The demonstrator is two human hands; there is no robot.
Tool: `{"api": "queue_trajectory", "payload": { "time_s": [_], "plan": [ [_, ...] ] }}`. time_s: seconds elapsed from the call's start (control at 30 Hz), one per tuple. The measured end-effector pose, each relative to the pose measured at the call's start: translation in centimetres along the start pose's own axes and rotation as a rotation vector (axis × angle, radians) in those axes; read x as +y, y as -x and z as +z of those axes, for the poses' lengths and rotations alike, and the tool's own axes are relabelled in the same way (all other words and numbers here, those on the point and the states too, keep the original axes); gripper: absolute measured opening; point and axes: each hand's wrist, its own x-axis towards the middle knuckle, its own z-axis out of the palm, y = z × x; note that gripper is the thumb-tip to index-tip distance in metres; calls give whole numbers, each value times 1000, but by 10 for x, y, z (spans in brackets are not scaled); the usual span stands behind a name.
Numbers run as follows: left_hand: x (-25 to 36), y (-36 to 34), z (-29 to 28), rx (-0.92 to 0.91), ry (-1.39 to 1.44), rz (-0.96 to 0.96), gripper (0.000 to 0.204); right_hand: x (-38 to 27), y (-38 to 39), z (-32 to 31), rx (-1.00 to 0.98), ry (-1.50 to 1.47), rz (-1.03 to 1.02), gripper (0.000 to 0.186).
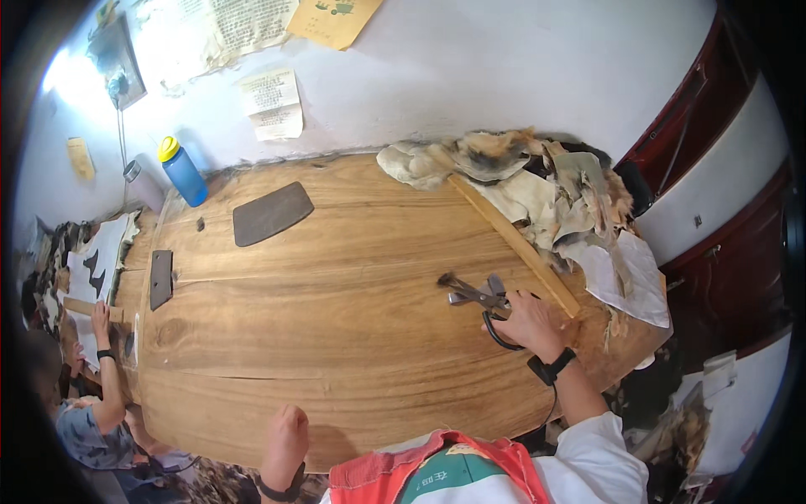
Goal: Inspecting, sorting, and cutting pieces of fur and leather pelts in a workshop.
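Note:
My right hand [525, 319] grips the black handle of a pair of scissors [478, 292] lying at the right of the wooden table [344, 328]; a second silver blade or tool seems to lie crossed with it, with a dark tuft at the tip. Just right of that hand lies a long wooden batten [525, 252] along a heap of pale hides and fur scraps [554, 202]. My left hand [287, 441] is closed in a fist over the near table edge; whatever may be inside it is hidden.
Dark flat pieces [273, 212] lie farther back, another [160, 278] at left. A blue bottle [185, 176] and a metal flask [144, 186] stand by the wall. A co-worker [109, 395] at left handles a wooden strip on white sheeting. Red doors [730, 277] are at right.

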Motion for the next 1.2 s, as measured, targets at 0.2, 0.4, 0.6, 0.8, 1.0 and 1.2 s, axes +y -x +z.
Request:
{"api": "queue_trajectory", "payload": {
  "time_s": [0.2, 0.4, 0.6, 0.8, 1.0, 1.2],
  "plan": [
    [9, 22, -13, 74, -1, -79, 6, -23, -11, -1, -99, 31, -54, 50],
    [37, 4, -12, 129, 100, -86, 7, -50, 18, 14, -3, -125, -487, 46],
    [37, 0, -9, 184, 233, -18, 11, -73, 22, 5, -12, -174, -508, 53],
    [33, 13, 1, 170, 153, -25, 11, -40, -1, 5, 92, 28, -213, 56],
    [35, 15, 2, 189, 160, -32, 18, -44, -3, 9, -71, 101, -207, 45],
    [49, 1, 0, 151, 331, -61, 47, -82, 32, 1, -129, -130, -552, 39]
  ]
}}
